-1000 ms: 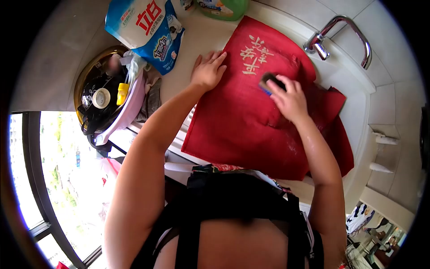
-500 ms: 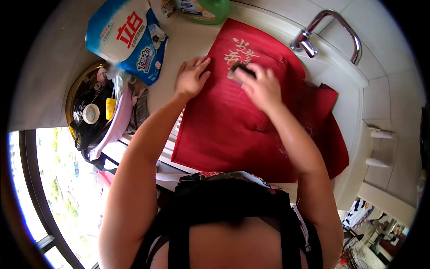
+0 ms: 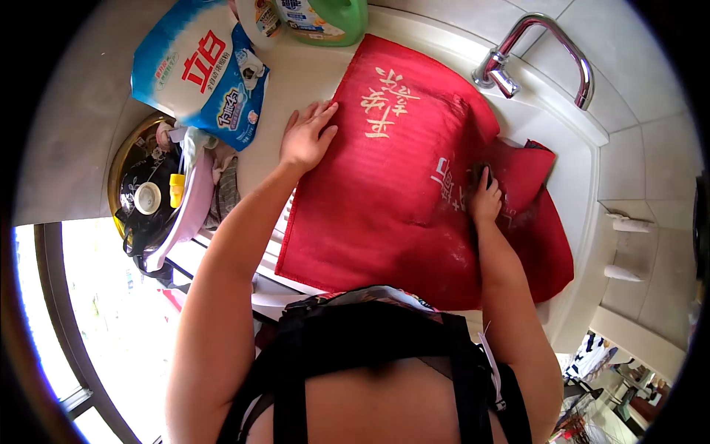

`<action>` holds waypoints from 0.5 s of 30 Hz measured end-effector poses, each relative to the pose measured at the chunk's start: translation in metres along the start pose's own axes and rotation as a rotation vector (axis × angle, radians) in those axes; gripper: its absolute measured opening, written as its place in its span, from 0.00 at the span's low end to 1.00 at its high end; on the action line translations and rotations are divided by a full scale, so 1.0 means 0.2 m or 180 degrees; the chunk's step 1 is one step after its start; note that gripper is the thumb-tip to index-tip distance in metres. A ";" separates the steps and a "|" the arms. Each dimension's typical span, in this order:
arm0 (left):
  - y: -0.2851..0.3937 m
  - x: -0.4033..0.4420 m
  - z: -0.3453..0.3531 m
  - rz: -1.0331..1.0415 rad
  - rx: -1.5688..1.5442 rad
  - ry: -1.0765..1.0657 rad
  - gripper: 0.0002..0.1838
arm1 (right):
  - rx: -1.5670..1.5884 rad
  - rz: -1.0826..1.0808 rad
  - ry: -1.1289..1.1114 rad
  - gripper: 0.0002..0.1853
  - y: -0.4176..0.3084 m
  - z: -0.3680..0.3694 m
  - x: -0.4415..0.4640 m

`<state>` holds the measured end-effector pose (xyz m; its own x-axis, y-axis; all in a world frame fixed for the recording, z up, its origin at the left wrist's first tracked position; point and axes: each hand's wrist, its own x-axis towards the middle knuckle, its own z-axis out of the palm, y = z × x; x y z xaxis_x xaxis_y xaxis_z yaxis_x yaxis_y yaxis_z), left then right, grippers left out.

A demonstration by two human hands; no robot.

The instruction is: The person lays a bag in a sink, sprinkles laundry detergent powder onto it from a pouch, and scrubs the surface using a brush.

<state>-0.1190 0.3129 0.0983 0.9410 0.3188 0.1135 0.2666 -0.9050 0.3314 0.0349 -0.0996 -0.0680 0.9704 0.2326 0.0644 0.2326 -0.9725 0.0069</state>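
A red mat (image 3: 370, 214) with pale printed characters lies across the white sink counter, its right part sagging into the basin. My left hand (image 3: 305, 140) rests flat, fingers stretched, at the mat's upper left edge, partly on the counter. Further right, my right hand (image 3: 486, 202) is closed round a dark scrubbing brush (image 3: 481, 176), pressed to the mat near the fold by the basin. The brush's underside is hidden. Whitish streaks show on the mat near that hand.
A blue and white detergent bag (image 3: 200, 74) and a green bottle (image 3: 323, 21) stand at the back left. Below the bag is a pink basin (image 3: 191, 200) with cloths beside it. A chrome faucet (image 3: 540, 55) rises over the white sink (image 3: 573, 170) at the right.
My right hand has moved with the brush from the upper printed characters down and right to the fold by the basin. My left hand stays at the mat's left edge.
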 end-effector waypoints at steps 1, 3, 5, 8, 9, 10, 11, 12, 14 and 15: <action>0.00 0.00 0.00 0.0027 -0.0039 0.0019 0.27 | 0.0005 0.0002 0.0006 0.35 0.02 0.01 0.04; 0.00 0.01 0.00 0.0041 -0.0021 0.0048 0.27 | 0.2655 0.0955 -0.1139 0.37 0.04 0.00 0.18; 0.00 0.01 0.01 0.0027 -0.0009 0.0020 0.27 | 0.4472 0.0434 -0.0640 0.38 -0.08 -0.20 0.18; 0.01 0.00 0.00 0.0029 -0.0016 0.0056 0.27 | 0.3839 -0.0934 -0.0023 0.31 -0.46 -0.79 0.03; 0.01 0.01 0.01 0.0079 -0.0030 0.0047 0.27 | 0.3426 -0.1751 0.0481 0.29 -0.55 -0.88 0.00; 0.01 0.01 0.01 0.0045 -0.0034 0.0033 0.27 | 0.2935 -0.2349 0.0685 0.27 -0.63 -0.93 -0.01; 0.01 0.01 0.01 -0.0001 -0.0032 0.0018 0.27 | 0.2042 -0.2457 0.0861 0.25 -0.70 -0.94 -0.10; 0.00 0.01 0.02 0.0030 0.0029 0.0020 0.27 | 0.1880 -0.2709 0.0990 0.24 -0.75 -0.95 -0.14; 0.00 0.01 0.00 0.0035 -0.0011 0.0052 0.27 | 0.1552 -0.2952 0.0874 0.26 -0.82 -1.00 -0.17; 0.01 0.00 0.01 0.0027 -0.0063 0.0074 0.27 | 0.1479 -0.3044 0.0879 0.27 -0.84 -1.00 -0.15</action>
<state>-0.1178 0.3112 0.0977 0.9380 0.3179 0.1381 0.2544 -0.9020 0.3489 -0.0464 0.0559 0.1283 0.3421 0.8226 0.4543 0.9389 -0.2801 -0.1998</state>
